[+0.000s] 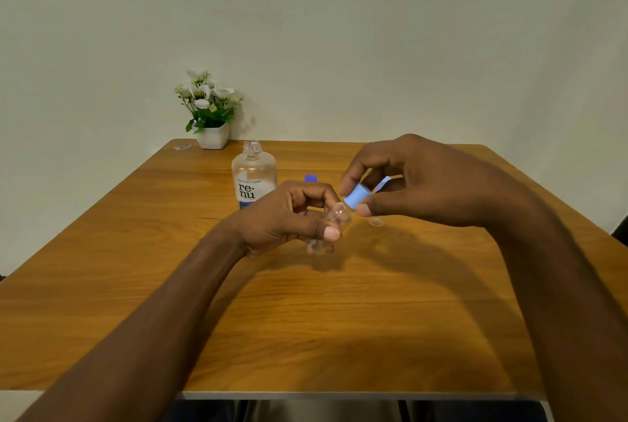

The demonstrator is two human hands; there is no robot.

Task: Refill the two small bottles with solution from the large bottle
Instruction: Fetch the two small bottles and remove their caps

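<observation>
My left hand (292, 214) grips a small clear bottle (334, 221), tilted with its neck up and to the right above the table. My right hand (418, 183) pinches the bottle's light blue cap (356, 196) between thumb and fingers. Behind my left hand stands the large clear bottle (253, 173) with a "renu" label, uncapped and upright. A small blue object (311, 178), perhaps a cap, shows just behind my left hand. A light blue piece (382, 183) peeks out under my right hand. A small clear round piece (376, 221) lies on the table under my right hand.
The wooden table (306, 319) meets a pale wall at the back. A white pot of artificial flowers (211, 115) stands at the back left, with a tiny clear scrap (181, 148) near it. The table's front edge runs along the bottom of the view.
</observation>
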